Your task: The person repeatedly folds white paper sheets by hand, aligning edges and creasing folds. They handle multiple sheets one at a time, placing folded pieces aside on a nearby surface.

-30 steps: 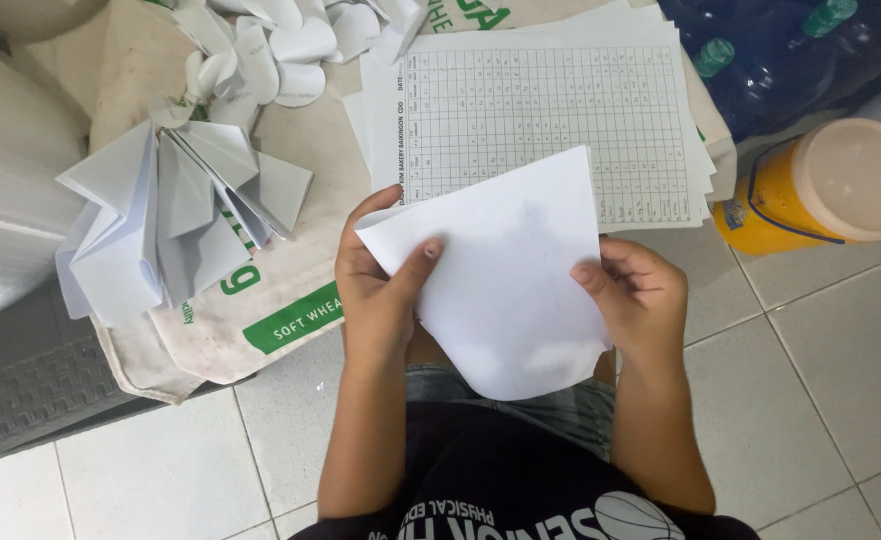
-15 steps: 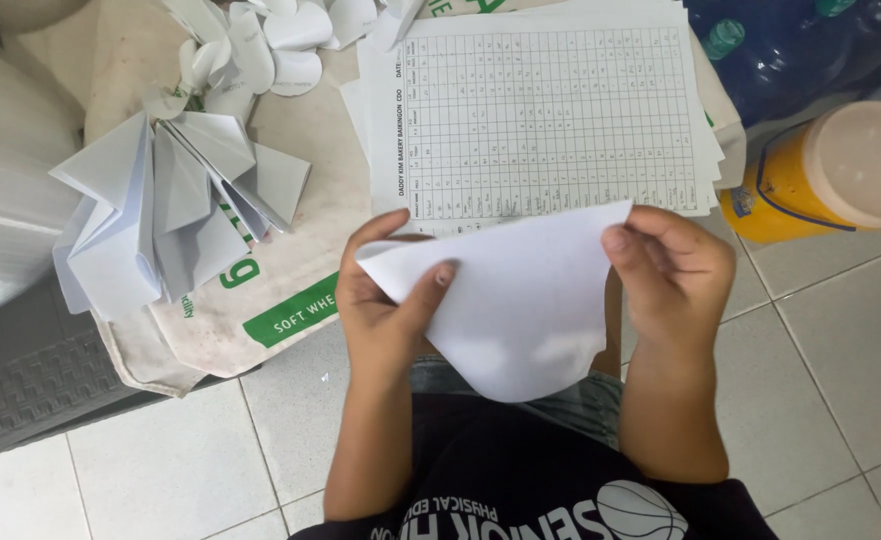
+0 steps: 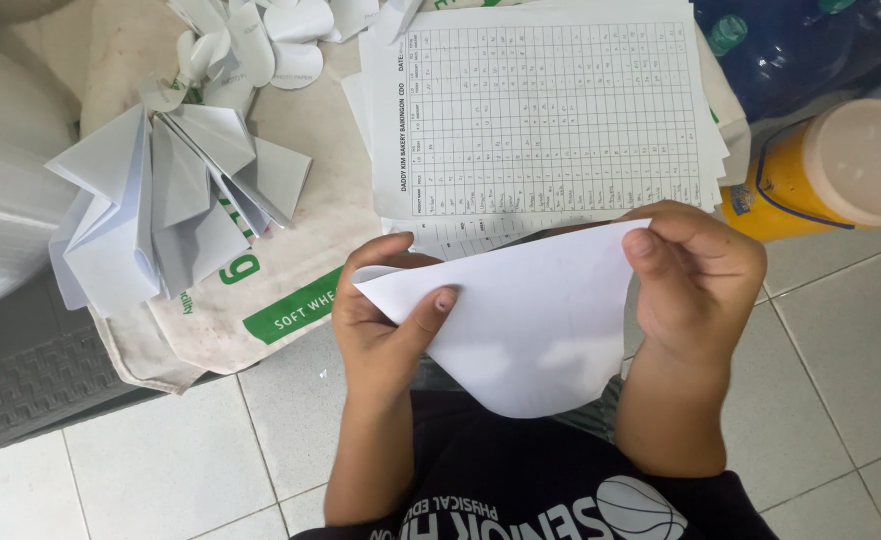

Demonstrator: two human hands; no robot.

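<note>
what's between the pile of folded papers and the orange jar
In the head view, a stack of gridded sheets lies between the folded papers and the orange jar.

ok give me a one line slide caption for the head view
Both hands, left hand and right hand, fold a white paper sheet over a white tiled floor, beside folded white paper pieces.

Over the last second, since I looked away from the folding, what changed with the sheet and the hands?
The top edge of the white sheet has been folded down toward the person; the right hand shifted up to pinch its upper right corner. The left hand kept its grip on the left corner. The printed forms, folded papers and yellow jar stayed put.
</note>
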